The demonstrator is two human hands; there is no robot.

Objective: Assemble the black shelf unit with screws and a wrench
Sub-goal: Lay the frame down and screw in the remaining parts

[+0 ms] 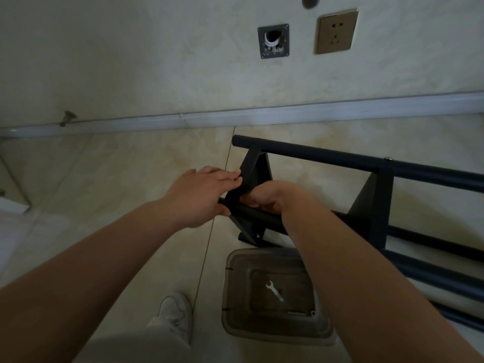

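Observation:
The black shelf unit (pixel 372 203) lies on its side on the tiled floor, its round poles running off to the right. At its left end sits a triangular black shelf panel (pixel 255 174). My left hand (pixel 207 196) lies flat against that panel's outer face, fingers straight, thumb below near the front pole. My right hand (pixel 267 199) reaches in behind the panel with fingers curled at the front pole (pixel 259 217); what they hold is hidden. A small silver wrench (pixel 274 291) lies in the clear plastic box (pixel 235 305) below.
The wall and white baseboard (pixel 235 115) run across just beyond the shelf. A wall socket (pixel 336 31) and an open wall plate (pixel 273 41) sit above. My shoe (pixel 176 314) is left of the box. A loose screw (pixel 66 117) lies at the baseboard, far left.

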